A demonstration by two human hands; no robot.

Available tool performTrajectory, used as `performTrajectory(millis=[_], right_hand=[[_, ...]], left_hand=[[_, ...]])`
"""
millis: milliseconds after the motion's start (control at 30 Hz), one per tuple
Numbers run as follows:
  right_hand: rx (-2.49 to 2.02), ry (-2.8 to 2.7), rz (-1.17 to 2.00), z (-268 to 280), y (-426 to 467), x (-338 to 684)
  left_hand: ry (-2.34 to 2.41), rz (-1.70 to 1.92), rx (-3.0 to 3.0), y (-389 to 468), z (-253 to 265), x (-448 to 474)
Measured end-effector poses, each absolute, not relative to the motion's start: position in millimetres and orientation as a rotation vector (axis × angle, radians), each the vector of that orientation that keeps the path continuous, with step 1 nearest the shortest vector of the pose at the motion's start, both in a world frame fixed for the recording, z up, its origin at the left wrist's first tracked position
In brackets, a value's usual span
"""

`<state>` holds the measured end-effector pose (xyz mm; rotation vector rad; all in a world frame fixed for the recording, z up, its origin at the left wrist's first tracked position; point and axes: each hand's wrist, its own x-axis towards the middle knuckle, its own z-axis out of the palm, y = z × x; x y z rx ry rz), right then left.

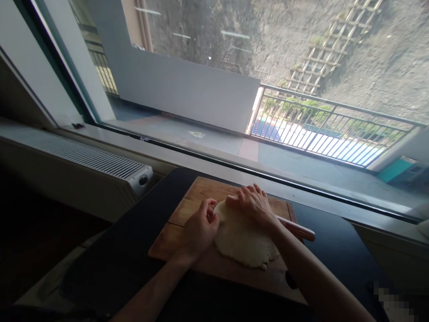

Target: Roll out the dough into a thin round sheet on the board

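A flat, roughly round sheet of dough (243,239) with an uneven edge lies on a wooden cutting board (181,210). My left hand (203,223) is at the dough's left edge, its fingers curled in and closed on that edge. Across the far part of the dough lies my right hand (254,203), palm down, with the fingers stretched forward and slightly apart. A wooden rolling pin (300,230) sticks out to the right from behind my right wrist; the rest of it is hidden by the hand and forearm.
The board rests on a dark table (134,237) with rounded corners, pushed against a window sill (214,172). A white radiator (83,156) stands along the wall at left. Beyond the glass are a walkway and a metal railing (321,125).
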<state>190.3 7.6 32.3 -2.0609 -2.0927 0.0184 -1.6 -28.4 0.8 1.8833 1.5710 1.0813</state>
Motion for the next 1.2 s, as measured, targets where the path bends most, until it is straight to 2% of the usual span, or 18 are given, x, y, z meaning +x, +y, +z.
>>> performTrajectory(millis=[167, 333, 433, 633, 867, 1100, 1200], right_hand=[[-2.199, -1.855, 0.017, 49.3, 55.3, 202.8], [-1.885, -2.138, -0.06, 25.3, -19.9, 160.0], [-1.83, -2.198, -0.14, 22.3, -28.4, 154.7], [-2.245, -1.949, 0.036, 46.1, 54.8, 194.9], [-1.801, -2.219, 0.094, 23.3, -3.5, 149.6], [-2.201, -2.105, 0.138, 45.6, 66.7, 195.2], [-2.135, -2.206, 0.206, 45.5, 63.6, 192.4]], left_hand=[[1.56, 1.153, 1.83, -28.8, -0.3, -1.8], [1.519, 1.159, 1.803, -28.3, -2.4, -3.0], [1.515, 1.158, 1.798, -27.8, -2.5, -2.9], [1.516, 1.18, 1.788, -28.1, -0.6, -2.6], [1.486, 1.166, 1.783, -26.2, -4.8, -4.3], [1.493, 1.184, 1.776, -26.5, -4.1, -3.6], [1.493, 1.189, 1.762, -25.9, -4.3, -3.7]])
